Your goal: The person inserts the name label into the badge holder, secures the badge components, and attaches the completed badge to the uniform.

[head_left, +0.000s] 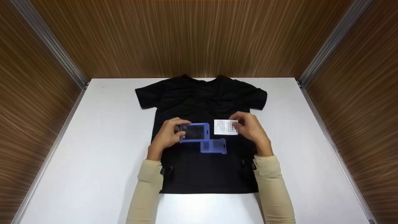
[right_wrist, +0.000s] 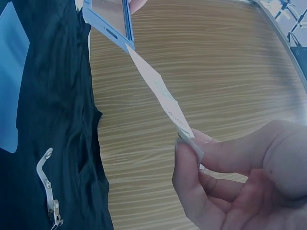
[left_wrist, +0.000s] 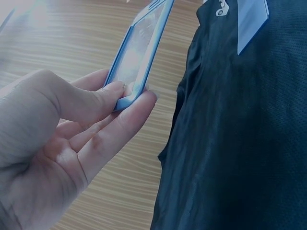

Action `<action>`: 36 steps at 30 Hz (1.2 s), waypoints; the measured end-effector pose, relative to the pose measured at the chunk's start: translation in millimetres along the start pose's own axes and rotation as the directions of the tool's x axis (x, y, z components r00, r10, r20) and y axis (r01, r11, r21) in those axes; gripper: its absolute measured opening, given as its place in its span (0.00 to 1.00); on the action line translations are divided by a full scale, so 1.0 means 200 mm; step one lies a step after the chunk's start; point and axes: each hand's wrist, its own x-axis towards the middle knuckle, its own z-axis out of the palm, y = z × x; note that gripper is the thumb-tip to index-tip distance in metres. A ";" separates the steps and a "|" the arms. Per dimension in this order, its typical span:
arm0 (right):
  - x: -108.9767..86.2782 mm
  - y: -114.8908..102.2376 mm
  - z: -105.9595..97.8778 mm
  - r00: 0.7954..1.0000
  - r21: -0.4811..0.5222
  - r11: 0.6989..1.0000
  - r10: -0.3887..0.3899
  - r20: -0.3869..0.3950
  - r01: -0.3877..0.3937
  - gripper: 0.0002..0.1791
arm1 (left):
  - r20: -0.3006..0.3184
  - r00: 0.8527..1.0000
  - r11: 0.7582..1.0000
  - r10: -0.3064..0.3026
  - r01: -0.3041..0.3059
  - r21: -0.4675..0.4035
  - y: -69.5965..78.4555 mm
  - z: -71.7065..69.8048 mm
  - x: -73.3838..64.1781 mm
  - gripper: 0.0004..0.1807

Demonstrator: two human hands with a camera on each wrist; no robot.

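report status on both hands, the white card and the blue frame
Left hand holds blue frame. Right hand pinches white card, outside the frame. Nothing seen blocking between them; second blue piece lies on black shirt.

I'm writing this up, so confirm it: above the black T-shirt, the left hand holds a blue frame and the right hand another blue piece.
What the right hand holds is wrong: the head view shows a white card. Above the black T-shirt, the left hand does hold a blue frame.
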 end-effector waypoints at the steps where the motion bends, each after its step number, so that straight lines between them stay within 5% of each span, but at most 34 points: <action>1: 0.00 0.00 0.00 1.000 -0.002 1.000 -0.004 -0.002 0.004 0.11 | -0.002 1.000 1.000 0.000 0.000 0.002 0.00 0.00 0.00 0.24; 36: 0.01 -0.04 0.07 0.995 0.001 0.996 -0.091 -0.033 0.091 0.10 | 0.019 1.000 1.000 -0.017 0.017 0.000 0.02 0.03 0.01 0.25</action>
